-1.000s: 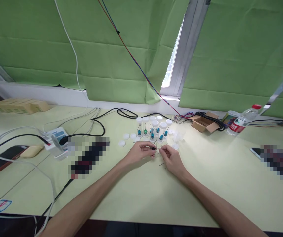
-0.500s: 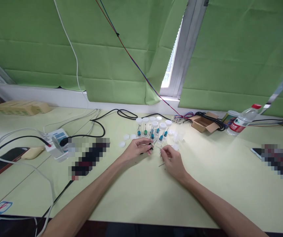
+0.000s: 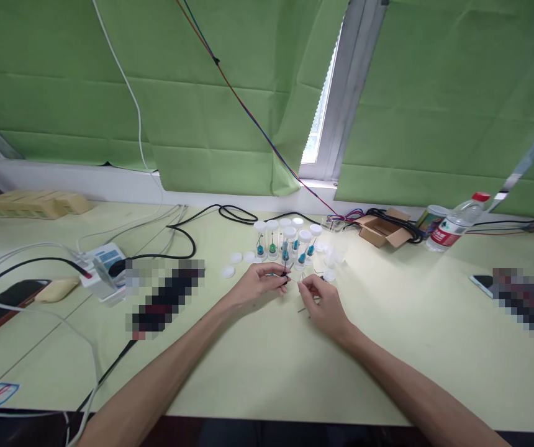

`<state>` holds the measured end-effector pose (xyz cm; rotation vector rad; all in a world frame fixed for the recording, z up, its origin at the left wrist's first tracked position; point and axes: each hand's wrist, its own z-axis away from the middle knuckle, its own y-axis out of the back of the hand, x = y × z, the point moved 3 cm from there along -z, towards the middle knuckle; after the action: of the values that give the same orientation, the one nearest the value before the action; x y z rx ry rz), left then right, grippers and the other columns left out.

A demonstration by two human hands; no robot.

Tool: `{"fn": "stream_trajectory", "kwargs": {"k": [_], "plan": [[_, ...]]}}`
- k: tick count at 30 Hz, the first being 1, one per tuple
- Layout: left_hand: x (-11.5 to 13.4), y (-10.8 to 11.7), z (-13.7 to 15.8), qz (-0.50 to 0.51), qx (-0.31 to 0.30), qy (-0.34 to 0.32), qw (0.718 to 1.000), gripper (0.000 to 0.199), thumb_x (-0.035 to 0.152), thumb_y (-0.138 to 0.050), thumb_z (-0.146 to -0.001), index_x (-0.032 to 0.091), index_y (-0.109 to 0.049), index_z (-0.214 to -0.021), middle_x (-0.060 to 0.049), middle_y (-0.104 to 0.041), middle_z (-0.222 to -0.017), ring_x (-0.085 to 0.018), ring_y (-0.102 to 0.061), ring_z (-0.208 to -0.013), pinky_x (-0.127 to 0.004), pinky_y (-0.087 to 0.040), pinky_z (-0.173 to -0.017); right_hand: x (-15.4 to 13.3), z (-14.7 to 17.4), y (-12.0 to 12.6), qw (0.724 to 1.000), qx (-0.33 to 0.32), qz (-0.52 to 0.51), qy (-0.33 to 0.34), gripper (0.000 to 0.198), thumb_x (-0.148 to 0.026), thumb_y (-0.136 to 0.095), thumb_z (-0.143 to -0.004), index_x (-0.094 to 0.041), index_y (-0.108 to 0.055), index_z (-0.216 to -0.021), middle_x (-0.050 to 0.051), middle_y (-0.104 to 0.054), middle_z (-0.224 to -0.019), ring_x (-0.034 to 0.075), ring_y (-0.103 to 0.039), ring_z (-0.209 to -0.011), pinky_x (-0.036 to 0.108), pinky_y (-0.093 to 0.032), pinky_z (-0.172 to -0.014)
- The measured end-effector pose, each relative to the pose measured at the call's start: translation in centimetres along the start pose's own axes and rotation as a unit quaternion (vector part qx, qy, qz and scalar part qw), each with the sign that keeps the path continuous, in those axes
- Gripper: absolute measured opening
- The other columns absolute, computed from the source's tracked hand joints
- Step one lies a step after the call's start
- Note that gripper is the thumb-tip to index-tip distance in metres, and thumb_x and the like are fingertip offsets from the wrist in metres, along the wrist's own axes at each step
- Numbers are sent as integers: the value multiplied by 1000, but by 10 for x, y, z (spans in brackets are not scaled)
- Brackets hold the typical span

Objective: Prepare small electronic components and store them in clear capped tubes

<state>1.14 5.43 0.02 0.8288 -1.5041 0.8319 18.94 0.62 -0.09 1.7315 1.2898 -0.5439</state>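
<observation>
The small black piece was clamped in the left hand's fingertips, just in front of upright capped vials containing blue pieces and a green piece, while the right hand, curled inward, pinched a thin strand near it.

A pale yellow-green desk with small vials standing near its middle.
On it, clear cylindrical vials with white caps, holding blue or green pieces, form a close cluster, flat white round discs just beside them; to the right are an open brown cardboard box, a cylindrical can and a clear plastic bottle with a red cap; to the left are a white power block, a black cable, a cream rounded oblong object, a black-screened, red-edged phone and yellowish boxes.
</observation>
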Motion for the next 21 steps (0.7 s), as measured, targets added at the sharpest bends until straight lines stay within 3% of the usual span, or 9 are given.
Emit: {"fn": "stream_trajectory", "kwargs": {"k": [12, 21], "plan": [[1, 0, 0, -12, 4, -4, 1000, 33, 34, -75, -75, 13, -70, -100, -11, -71, -96, -17, -68, -70, -33, -54, -71, 0, 0, 1, 1000, -11, -12, -18, 20, -31, -48, -93, -20, -52, -76, 0, -52, -67, 13, -47, -59, 26, -40, -57], [4, 1, 0, -56, 6, -14, 998, 33, 35, -74, -75, 13, -70, -99, -8, -72, -81, -19, -68, -68, -34, -54, -72, 2, 0, 2, 1000, -21, 16, -4, 20, -29, -47, -93, -20, -53, -77, -1, -52, -67, 13, -46, -59, 26, -38, -56]]}}
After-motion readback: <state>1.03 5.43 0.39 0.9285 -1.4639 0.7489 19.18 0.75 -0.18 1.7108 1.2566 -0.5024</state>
